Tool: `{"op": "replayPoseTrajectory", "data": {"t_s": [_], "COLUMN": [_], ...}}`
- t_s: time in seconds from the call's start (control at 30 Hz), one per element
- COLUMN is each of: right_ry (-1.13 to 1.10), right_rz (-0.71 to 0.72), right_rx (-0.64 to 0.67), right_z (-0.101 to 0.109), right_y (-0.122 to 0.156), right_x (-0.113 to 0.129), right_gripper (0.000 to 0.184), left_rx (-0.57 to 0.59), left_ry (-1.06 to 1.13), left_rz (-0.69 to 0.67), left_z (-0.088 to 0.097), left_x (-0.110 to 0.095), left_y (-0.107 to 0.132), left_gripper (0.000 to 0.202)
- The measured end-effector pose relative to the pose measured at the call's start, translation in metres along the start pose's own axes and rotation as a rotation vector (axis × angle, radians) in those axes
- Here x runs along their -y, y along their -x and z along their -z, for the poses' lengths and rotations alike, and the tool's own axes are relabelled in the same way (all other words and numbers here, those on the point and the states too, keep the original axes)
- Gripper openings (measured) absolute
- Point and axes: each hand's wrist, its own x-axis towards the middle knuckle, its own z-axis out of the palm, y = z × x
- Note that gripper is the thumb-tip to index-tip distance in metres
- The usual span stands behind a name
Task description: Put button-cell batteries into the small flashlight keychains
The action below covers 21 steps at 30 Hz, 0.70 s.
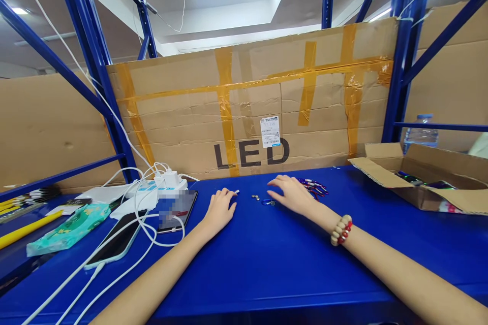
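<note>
My left hand (220,209) rests on the blue shelf top (251,264), palm down with its fingers apart. Right by its fingertips lies a tiny silvery piece (237,191), and I cannot tell whether they touch. My right hand (292,194) reaches in from the other side, fingers spread and nothing visible in them. Close to its thumb is a small blue loop-shaped piece with metal on it (268,202). A few small round metal pieces (255,197) lie between the hands. Partly behind my right hand is a pile of blue, purple and red clip-like pieces (315,188).
At left are a black-screened phone (118,238), another phone (186,208), a power strip (171,183), tangled white cables (147,233) and a green packet (70,226). An open cardboard box (385,175) stands at right. A cardboard wall (183,127) closes the back, between blue posts (400,61).
</note>
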Motion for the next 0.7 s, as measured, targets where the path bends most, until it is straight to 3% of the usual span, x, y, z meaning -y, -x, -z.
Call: {"op": "replayPoseTrajectory", "data": {"t_s": [0.07,0.17,0.5,0.7], "right_ry": [-0.168,-0.292,-0.283,-0.269], "right_rz": [0.204,0.326,0.385,0.381], "right_rx": [0.005,0.064,0.106,0.1], "right_z": [-0.007,-0.014,-0.019,-0.02], "right_y": [0.003,0.007,0.007,0.007], "right_x": [0.012,0.023,0.022,0.022], "right_gripper": [0.034,0.041,0.043,0.044], "left_rx": [-0.004,-0.021,-0.022,-0.027], "left_ry": [-0.008,-0.016,0.123,0.113], "left_rz": [-0.01,-0.014,-0.053,-0.05], "left_z": [-0.002,-0.004,0.0,-0.003], "left_x": [0.002,0.003,-0.001,-0.005], "left_y": [0.0,-0.001,-0.002,0.001], "left_gripper": [0.027,0.028,0.019,0.027]}}
